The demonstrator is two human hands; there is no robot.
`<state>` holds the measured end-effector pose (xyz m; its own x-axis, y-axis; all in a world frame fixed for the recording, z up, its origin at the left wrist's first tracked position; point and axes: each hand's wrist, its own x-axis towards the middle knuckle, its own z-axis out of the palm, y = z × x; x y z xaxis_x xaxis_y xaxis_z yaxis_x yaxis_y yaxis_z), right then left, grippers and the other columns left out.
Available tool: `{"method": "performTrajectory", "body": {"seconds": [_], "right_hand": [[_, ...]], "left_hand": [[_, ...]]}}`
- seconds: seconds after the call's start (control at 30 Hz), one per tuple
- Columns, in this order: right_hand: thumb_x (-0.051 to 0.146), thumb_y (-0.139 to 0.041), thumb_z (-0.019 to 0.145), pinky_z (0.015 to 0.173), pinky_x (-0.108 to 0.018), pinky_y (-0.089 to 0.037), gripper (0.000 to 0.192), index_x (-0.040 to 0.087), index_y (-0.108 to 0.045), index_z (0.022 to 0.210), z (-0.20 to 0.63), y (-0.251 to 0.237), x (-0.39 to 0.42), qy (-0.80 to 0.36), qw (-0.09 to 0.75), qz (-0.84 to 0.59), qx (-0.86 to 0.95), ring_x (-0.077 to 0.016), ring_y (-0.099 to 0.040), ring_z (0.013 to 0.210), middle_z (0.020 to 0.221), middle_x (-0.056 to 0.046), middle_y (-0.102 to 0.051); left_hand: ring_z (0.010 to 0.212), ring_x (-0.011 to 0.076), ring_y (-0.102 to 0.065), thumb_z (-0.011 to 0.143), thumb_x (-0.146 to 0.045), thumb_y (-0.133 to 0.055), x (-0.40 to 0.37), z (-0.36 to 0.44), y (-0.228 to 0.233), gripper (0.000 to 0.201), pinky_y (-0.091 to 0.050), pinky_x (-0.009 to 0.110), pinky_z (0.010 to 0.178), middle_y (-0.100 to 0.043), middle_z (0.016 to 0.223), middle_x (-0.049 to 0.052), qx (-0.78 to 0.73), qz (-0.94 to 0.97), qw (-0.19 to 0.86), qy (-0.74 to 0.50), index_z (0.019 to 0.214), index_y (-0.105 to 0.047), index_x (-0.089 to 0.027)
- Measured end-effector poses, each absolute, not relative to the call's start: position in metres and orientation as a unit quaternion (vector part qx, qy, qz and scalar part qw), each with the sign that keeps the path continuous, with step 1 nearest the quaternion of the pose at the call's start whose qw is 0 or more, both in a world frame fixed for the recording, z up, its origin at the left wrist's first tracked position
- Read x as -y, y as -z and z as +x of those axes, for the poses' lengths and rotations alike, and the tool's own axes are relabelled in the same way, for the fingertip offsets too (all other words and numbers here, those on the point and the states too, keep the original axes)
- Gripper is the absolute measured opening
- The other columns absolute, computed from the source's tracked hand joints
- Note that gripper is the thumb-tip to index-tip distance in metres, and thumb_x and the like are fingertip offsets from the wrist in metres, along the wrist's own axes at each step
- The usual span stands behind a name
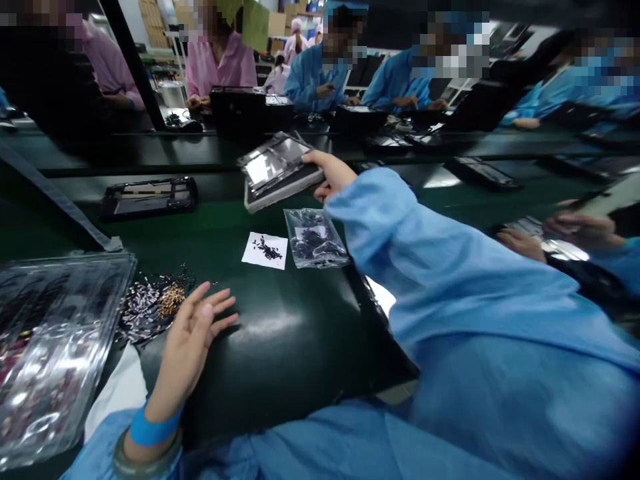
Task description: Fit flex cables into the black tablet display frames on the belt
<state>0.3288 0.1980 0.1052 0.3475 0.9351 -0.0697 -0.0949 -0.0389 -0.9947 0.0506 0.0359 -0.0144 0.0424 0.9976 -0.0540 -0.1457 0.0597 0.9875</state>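
On the far side of the green belt (300, 333), the right hand (333, 175) grips the near right corner of a grey panel (277, 172), fingers curled over its edge and clamped on it; the panel lies tilted, its far end raised. Just below it lie a clear bag (315, 238) and a white slip (265, 251) with dark screws. The left hand (193, 337) rests open, fingers spread, holding nothing, beside a heap of small parts (150, 303) and a plastic tray (55, 340).
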Motion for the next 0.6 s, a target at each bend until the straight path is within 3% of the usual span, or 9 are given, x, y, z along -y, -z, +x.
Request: {"method": "performTrajectory", "body": {"seconds": [0.07,0.1,0.13,0.2,0.27,0.4,0.5,0.6], "right_hand": [[0.030,-0.063,0.086,0.041,-0.018,-0.035,0.019,0.012,-0.060,0.084,0.310,-0.095,-0.151,-0.474,0.566,-0.581,0.342,-0.0060,-0.042,0.048,0.067,0.002,-0.055],[0.031,-0.065,0.083,0.038,-0.019,-0.029,0.019,0.014,-0.058,0.078,0.300,-0.088,-0.125,-0.487,0.559,-0.579,0.339,-0.0058,-0.038,0.045,0.062,0.003,-0.053],[0.031,-0.067,0.080,0.039,-0.020,-0.033,0.018,0.015,-0.059,0.077,0.291,-0.081,-0.100,-0.503,0.553,-0.572,0.337,-0.0070,-0.042,0.046,0.061,0.003,-0.053],[0.028,-0.073,0.073,0.059,-0.024,-0.049,0.018,0.018,-0.063,0.084,0.276,-0.063,-0.052,-0.526,0.563,-0.518,0.372,-0.0108,-0.056,0.062,0.072,0.002,-0.063],[0.032,-0.078,0.068,0.068,-0.026,-0.050,0.023,0.020,-0.064,0.082,0.272,-0.045,-0.017,-0.500,0.557,-0.508,0.427,-0.0125,-0.059,0.068,0.074,0.003,-0.064],[0.045,-0.072,0.072,0.061,-0.027,-0.046,0.027,0.020,-0.063,0.066,0.295,-0.011,0.010,-0.456,0.515,-0.525,0.501,-0.0131,-0.056,0.064,0.075,-0.001,-0.066],[0.050,-0.062,0.076,0.059,-0.027,-0.048,0.032,0.020,-0.067,0.068,0.320,0.010,0.002,-0.415,0.609,-0.533,0.416,-0.0144,-0.059,0.072,0.095,-0.005,-0.070],[0.064,-0.057,0.077,0.054,-0.026,-0.051,0.046,0.019,-0.065,0.069,0.334,0.025,-0.017,-0.423,0.633,-0.556,0.332,-0.0148,-0.062,0.067,0.082,-0.006,-0.069]], "left_hand": [[0.117,0.0294,-0.062,0.082,-0.060,-0.061,-0.035,0.065,0.002,0.065,-0.058,0.049,0.088,-0.063,0.125,0.017,-0.428,0.399,0.618,-0.525,0.130,-0.043,-0.019],[0.119,0.0302,-0.061,0.081,-0.063,-0.060,-0.033,0.072,-0.002,0.068,-0.058,0.052,0.088,-0.062,0.126,0.017,-0.420,0.382,0.630,-0.530,0.131,-0.042,-0.020],[0.119,0.0307,-0.060,0.080,-0.066,-0.060,-0.031,0.079,-0.005,0.071,-0.058,0.052,0.088,-0.061,0.128,0.017,-0.428,0.374,0.625,-0.536,0.131,-0.042,-0.020],[0.117,0.0302,-0.061,0.074,-0.065,-0.066,-0.026,0.089,-0.007,0.070,-0.057,0.050,0.090,-0.061,0.127,0.014,-0.482,0.377,0.576,-0.542,0.125,-0.047,-0.021],[0.111,0.0284,-0.063,0.065,-0.057,-0.077,-0.018,0.089,-0.006,0.063,-0.058,0.043,0.091,-0.066,0.116,0.009,-0.550,0.377,0.520,-0.533,0.111,-0.055,-0.019],[0.085,0.0270,-0.071,0.053,-0.051,-0.085,-0.004,0.056,-0.012,0.055,-0.063,0.034,0.064,-0.072,0.087,0.002,-0.624,0.358,0.507,-0.474,0.093,-0.059,-0.023],[0.083,0.0274,-0.071,0.046,-0.055,-0.088,-0.004,0.016,-0.015,0.068,-0.062,0.031,0.057,-0.074,0.096,0.003,-0.653,0.401,0.494,-0.411,0.102,-0.065,-0.025],[0.081,0.0295,-0.071,0.041,-0.059,-0.088,-0.014,-0.016,-0.012,0.084,-0.060,0.031,0.051,-0.075,0.100,0.004,-0.685,0.419,0.498,-0.326,0.114,-0.064,-0.028]]}}
